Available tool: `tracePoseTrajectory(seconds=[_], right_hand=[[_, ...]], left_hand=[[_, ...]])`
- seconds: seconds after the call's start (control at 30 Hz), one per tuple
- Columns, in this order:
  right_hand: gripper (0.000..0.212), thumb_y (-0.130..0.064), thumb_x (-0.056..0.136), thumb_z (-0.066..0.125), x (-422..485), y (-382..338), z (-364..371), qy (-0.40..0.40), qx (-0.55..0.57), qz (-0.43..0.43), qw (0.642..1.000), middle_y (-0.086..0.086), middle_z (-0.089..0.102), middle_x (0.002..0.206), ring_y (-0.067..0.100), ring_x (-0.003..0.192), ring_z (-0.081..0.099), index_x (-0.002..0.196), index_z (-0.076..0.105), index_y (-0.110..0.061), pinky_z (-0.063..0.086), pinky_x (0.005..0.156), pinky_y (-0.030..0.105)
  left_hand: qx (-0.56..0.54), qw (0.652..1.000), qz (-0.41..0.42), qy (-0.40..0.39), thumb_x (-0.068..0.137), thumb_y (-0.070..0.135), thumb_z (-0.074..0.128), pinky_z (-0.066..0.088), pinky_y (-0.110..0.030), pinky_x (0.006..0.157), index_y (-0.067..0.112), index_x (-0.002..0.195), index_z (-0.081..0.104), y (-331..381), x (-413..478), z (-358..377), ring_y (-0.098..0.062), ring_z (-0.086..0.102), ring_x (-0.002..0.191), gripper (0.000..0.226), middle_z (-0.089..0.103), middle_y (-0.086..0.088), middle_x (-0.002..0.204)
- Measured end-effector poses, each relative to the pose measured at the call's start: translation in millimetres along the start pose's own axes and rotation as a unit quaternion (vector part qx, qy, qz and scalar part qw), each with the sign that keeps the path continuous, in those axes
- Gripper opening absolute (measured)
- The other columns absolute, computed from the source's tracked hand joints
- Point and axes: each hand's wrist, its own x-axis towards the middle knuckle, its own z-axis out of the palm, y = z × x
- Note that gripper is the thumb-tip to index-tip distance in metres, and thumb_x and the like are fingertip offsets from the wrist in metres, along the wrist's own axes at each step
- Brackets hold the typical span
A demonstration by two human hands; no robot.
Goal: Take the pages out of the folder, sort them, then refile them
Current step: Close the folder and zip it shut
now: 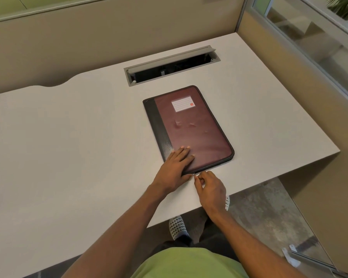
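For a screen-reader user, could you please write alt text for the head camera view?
A person's left hand presses flat on the near corner of a closed maroon zip folder on a pale desk, while the right hand pinches the zipper pull at its near edge. An open cable hatch sits beyond the folder.

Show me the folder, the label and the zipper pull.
folder (197, 135): head view, middle of its red cover.
label (182, 103): head view, its white middle.
zipper pull (193, 174): head view, metal tab at near edge.

Folder (191, 127) insides hidden (cover closed); label (182, 105) text too small; zip pull (193, 174) mostly under right hand (210, 188) fingers (198, 179).
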Motion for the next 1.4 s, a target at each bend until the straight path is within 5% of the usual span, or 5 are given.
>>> tracePoseTrajectory(seconds=[0.43,0.97,1.23,1.4], right_hand=[[0.016,-0.027,0.097,0.065,19,32,-13,0.030,-0.004,0.048,0.998,-0.010,0.056,0.077,0.012,0.063,0.054,0.083,0.059,-0.023,0.052,0.060,0.039],[0.020,-0.026,0.098,0.066,75,105,-66,0.032,-0.006,0.036,0.999,-0.013,0.057,0.076,0.008,0.064,0.054,0.079,0.062,-0.022,0.047,0.058,0.032],[0.022,-0.028,0.095,0.070,93,119,-76,-0.034,-0.001,-0.002,0.999,-0.017,0.054,0.071,0.001,0.062,0.053,0.075,0.060,-0.028,0.038,0.055,0.017],[0.023,-0.032,0.093,0.070,99,123,-81,-0.055,-0.023,-0.015,0.998,-0.017,0.052,0.071,-0.004,0.061,0.049,0.075,0.058,-0.030,0.040,0.055,0.018]], left_hand=[[0.084,0.992,0.047,0.078,0.101,0.043,0.062,0.010,-0.042,0.131,0.023,0.161,0.037,-3,-7,10,-0.022,0.006,0.162,0.068,0.022,-0.002,0.173],[0.086,0.991,-0.013,0.101,0.095,0.045,0.072,0.030,-0.047,0.127,0.020,0.155,0.049,-1,-8,21,-0.021,0.024,0.159,0.069,0.039,0.000,0.166],[0.084,0.996,0.018,-0.014,0.099,0.055,0.052,-0.015,-0.041,0.129,0.031,0.168,0.003,60,55,18,-0.013,-0.024,0.158,0.089,-0.016,0.006,0.174],[0.109,0.989,0.082,-0.054,0.094,0.054,0.057,-0.012,-0.048,0.128,0.026,0.168,0.010,79,118,14,-0.019,-0.015,0.161,0.091,-0.006,0.000,0.176]])
